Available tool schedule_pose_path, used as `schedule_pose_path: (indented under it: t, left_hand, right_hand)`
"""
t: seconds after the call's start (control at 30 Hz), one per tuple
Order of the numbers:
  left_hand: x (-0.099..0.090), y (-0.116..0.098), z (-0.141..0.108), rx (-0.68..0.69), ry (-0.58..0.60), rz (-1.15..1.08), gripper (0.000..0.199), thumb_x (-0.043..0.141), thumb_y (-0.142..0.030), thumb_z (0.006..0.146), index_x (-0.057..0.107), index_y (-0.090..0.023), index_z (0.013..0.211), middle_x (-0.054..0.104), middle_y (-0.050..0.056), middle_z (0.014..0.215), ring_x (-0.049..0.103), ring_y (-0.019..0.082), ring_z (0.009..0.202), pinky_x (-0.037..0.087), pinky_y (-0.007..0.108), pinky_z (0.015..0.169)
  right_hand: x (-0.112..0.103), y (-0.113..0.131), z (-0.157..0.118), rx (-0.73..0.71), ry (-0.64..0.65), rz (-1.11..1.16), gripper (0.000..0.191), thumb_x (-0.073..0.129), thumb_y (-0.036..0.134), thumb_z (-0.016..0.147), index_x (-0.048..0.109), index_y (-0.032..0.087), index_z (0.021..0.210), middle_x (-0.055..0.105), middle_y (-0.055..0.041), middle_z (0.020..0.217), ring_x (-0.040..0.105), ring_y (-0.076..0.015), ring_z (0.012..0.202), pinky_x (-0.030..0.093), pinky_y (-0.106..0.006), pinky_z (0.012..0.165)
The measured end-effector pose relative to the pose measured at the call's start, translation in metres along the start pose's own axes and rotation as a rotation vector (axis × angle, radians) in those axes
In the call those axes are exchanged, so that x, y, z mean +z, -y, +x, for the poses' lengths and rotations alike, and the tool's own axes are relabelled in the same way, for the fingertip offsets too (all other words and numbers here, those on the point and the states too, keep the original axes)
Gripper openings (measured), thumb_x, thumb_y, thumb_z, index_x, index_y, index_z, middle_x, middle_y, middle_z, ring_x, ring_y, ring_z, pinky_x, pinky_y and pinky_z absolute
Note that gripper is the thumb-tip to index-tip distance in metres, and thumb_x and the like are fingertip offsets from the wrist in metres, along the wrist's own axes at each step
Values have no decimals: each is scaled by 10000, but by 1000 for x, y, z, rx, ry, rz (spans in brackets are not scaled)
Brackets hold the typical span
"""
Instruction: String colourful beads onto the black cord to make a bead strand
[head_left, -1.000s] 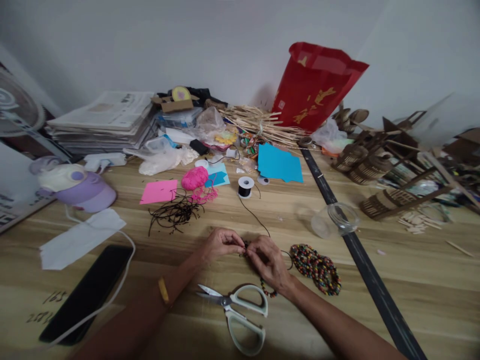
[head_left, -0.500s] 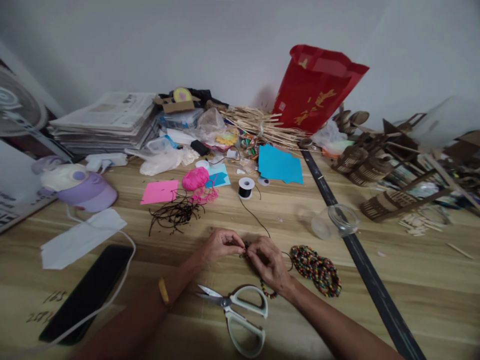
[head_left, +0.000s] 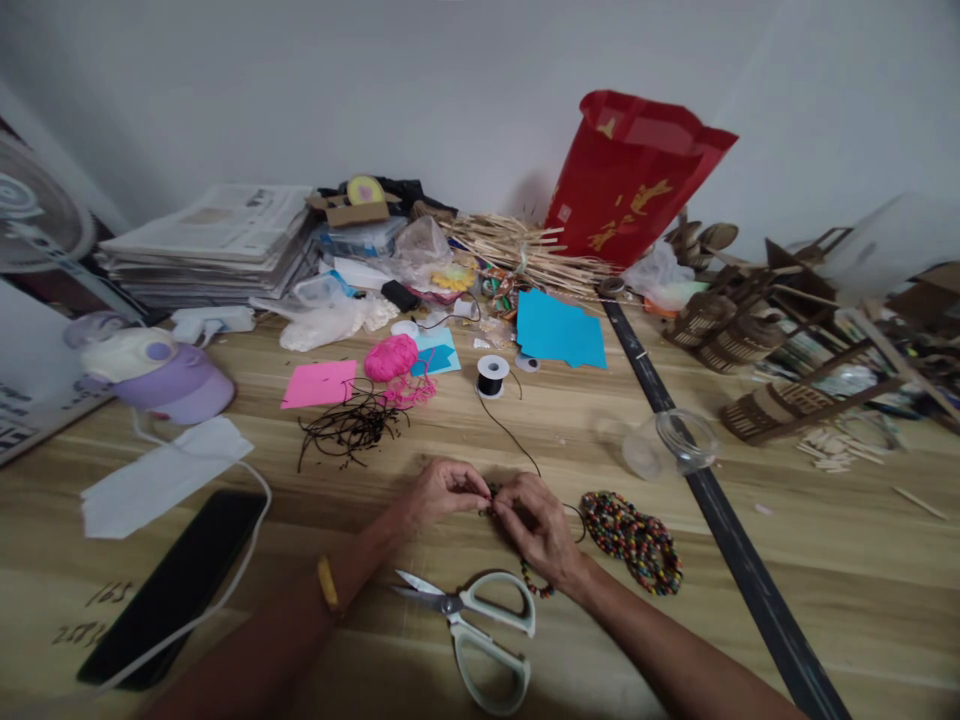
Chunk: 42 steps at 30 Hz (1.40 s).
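Fingertips of my left hand (head_left: 448,490) and my right hand (head_left: 534,515) meet over the table, both pinched around a beaded cord (head_left: 536,582). Its small coloured beads curve out below my right palm; the part between the fingers is mostly hidden. Dark cord (head_left: 512,435) runs from a white spool (head_left: 492,376) toward my hands, and a loop of it shows to the right of my right hand. Just right lies a coiled heap of multicoloured bead strands (head_left: 634,540). White-handled scissors (head_left: 469,615) rest nearer me, blades slightly apart and pointing left.
Black cord scraps (head_left: 352,425), a pink yarn ball (head_left: 391,357) and a pink card (head_left: 319,384) lie ahead left. A black phone (head_left: 176,590) with a white cable is at left. A clear plastic container (head_left: 670,442) stands right, near woven baskets (head_left: 780,405). A red bag (head_left: 637,180) leans behind.
Almost nothing differs. My fingers hold the same pinch, with at most a tiny shift of the left fingertips.
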<state>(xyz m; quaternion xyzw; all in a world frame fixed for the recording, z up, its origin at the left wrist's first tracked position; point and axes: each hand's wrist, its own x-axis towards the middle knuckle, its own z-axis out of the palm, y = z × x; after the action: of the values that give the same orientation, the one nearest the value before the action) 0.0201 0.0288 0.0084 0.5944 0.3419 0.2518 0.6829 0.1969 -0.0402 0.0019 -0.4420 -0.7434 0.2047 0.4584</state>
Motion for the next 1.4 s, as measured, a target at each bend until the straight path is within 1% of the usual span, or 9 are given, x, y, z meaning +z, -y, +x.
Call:
schedule_pose_path:
  t: [0.17, 0.47, 0.7, 0.83, 1.1, 1.3, 1.4]
  left_hand:
    - [-1, 0, 0, -8, -20, 3, 222, 783, -250, 581, 677, -98, 704, 679, 39, 661, 577, 105, 613, 429, 213, 607]
    - [0, 2, 1, 8, 7, -10, 213, 782, -238, 582, 671, -102, 703, 679, 28, 656, 583, 101, 612, 436, 205, 604]
    - [-1, 2, 1, 13, -5, -9, 234, 787, -256, 586, 669, -99, 714, 687, 39, 671, 596, 109, 626, 450, 216, 622]
    - [0, 5, 2, 15, 1, -30, 251, 802, -265, 562, 663, -102, 693, 687, 39, 655, 598, 111, 610, 453, 219, 611]
    - [1, 5, 1, 17, 1, -34, 230, 795, -244, 567, 668, -101, 695, 687, 36, 655, 596, 106, 611, 451, 211, 612]
    - [1, 4, 1, 20, -2, -40, 237, 799, -251, 562, 660, -102, 683, 681, 30, 643, 590, 104, 601, 439, 206, 597]
    - [1, 2, 1, 15, -12, -33, 258, 808, -267, 551, 657, -102, 678, 677, 27, 633, 583, 101, 587, 429, 202, 585]
  right_hand:
    - [0, 1, 0, 1, -5, 6, 133, 497, 224, 893, 560, 196, 779, 578, -31, 698, 538, -179, 694, 422, -312, 674]
    - [-1, 1, 1, -1, 9, 10, 130, 499, 206, 891, 563, 192, 778, 579, -30, 706, 539, -176, 703, 416, -311, 680]
    - [0, 1, 0, 0, 14, 12, 131, 492, 204, 895, 563, 191, 786, 582, -30, 702, 537, -172, 690, 421, -318, 689]
    - [0, 1, 0, -5, 14, 14, 134, 488, 214, 898, 568, 194, 792, 585, -33, 702, 541, -176, 693, 421, -316, 682]
    - [0, 1, 0, -8, 3, 13, 136, 497, 218, 897, 570, 196, 785, 587, -33, 703, 543, -178, 690, 423, -314, 677]
    - [0, 1, 0, -5, 12, 58, 139, 507, 240, 902, 604, 198, 812, 618, -43, 725, 565, -184, 721, 448, -319, 689]
    - [1, 0, -1, 19, -5, 83, 118, 540, 262, 889, 616, 197, 828, 620, -42, 721, 572, -182, 718, 460, -313, 677]
